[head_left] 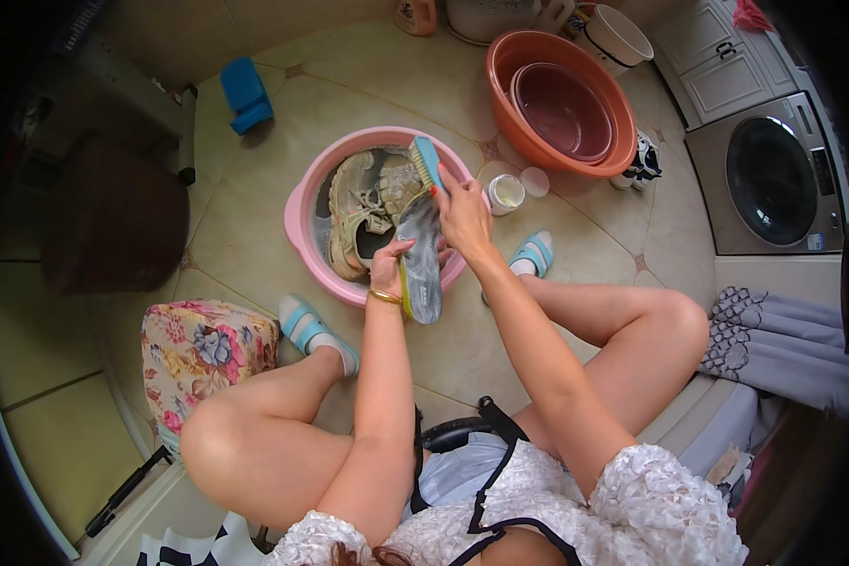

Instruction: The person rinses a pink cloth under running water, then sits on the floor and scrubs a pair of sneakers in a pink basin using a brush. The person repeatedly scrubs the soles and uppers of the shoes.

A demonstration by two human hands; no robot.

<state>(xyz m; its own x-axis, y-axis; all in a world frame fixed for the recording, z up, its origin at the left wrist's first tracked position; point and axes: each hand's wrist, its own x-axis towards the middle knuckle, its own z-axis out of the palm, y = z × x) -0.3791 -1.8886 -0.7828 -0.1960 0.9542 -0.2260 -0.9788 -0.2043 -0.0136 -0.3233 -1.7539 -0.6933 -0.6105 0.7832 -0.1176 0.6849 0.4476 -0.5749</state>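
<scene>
A grey insole (421,259) with a yellow-green edge is gripped in my left hand (389,268), tilted over the near rim of a pink basin (304,247). My right hand (464,215) is closed round a blue scrub brush (428,162) with pale bristles, which is above the insole's far end. Inside the basin, a pair of beige sneakers (352,189) sits in water. The insole and my hands hide part of the second shoe. Just right of the basin stands an open white jar (506,194) with pale contents, its lid (535,182) lying beside it.
Nested orange (500,104) and dark red (564,111) basins stand at the far right, near black-and-white shoes (642,162). A washing machine (772,179) is against the right side. At the far left are a blue plastic item (245,94) and, nearer, a floral-covered stool (208,363).
</scene>
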